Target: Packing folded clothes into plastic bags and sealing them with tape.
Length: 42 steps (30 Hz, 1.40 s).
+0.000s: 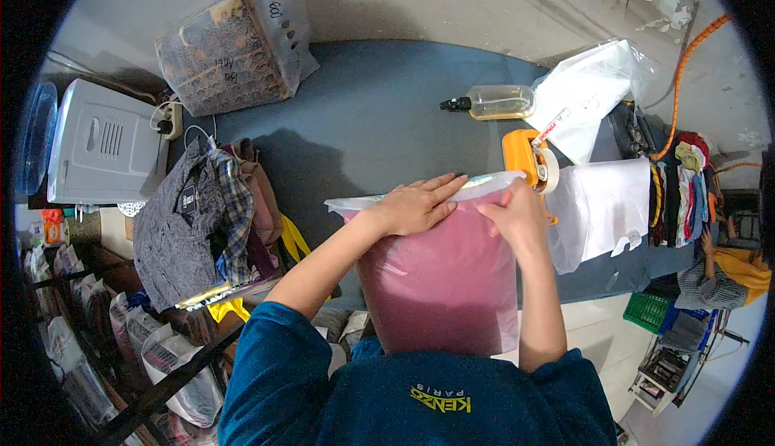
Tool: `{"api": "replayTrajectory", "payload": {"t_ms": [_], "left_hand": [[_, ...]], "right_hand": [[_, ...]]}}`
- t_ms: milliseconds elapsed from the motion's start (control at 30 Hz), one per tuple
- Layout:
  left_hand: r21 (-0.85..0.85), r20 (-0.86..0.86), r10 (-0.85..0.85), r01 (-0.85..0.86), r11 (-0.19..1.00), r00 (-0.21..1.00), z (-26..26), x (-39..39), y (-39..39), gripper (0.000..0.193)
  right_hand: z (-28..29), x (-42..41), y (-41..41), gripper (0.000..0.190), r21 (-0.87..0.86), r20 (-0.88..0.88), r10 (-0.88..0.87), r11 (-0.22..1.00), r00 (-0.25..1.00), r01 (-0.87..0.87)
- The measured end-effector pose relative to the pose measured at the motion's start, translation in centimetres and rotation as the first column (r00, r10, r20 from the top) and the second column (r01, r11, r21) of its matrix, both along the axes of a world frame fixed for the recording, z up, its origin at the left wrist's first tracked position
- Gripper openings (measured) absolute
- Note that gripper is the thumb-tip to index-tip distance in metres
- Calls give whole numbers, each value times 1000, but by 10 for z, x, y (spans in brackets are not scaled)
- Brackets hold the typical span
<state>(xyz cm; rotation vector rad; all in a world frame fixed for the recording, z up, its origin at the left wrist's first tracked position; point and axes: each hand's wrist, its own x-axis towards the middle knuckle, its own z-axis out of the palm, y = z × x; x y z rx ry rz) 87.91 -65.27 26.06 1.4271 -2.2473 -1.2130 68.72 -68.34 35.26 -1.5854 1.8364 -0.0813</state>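
Observation:
A clear plastic bag with folded pink cloth inside (445, 276) lies at the table's near edge, against my front. My left hand (418, 205) rests flat on the bag near its far edge, fingers spread a little. My right hand (513, 211) pinches the bag's far right corner between thumb and fingers. Just beyond that corner stands an orange tape dispenser (522, 152) with a roll of tape. A marker pen (552, 126) leans across the dispenser. A clear spray bottle with a black nozzle (499, 103) lies on its side farther back.
A packed bag of patterned cloth (227, 58) stands at the back left, before a grey appliance (106, 143). Hanging shirts (187, 228) crowd the left. Empty-looking plastic bags (605, 207) lie at right, near a row of folded clothes (678, 204). Another person (723, 273) is at far right.

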Motion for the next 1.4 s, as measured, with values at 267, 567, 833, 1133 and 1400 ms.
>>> {"api": "replayTrajectory", "payload": {"t_ms": [267, 567, 833, 1133, 1400], "left_hand": [[32, 55, 104, -106, 994, 993, 15, 6, 9, 78], [55, 290, 257, -284, 957, 922, 29, 64, 47, 60], [-4, -41, 454, -454, 891, 890, 19, 93, 83, 45], [-105, -239, 703, -738, 667, 670, -1, 71, 98, 31], [-255, -479, 778, -912, 320, 407, -34, 46, 112, 21]], "right_hand": [[-48, -142, 9, 43, -506, -106, -287, 840, 952, 196], [-92, -138, -6, 31, 64, 550, -323, 936, 770, 346], [-44, -116, 1, 25, -60, 576, -353, 881, 737, 468], [-53, -144, 55, 19, 396, 523, -619, 785, 587, 476], [-63, -160, 50, 17, 608, 530, -744, 668, 408, 429]]}}
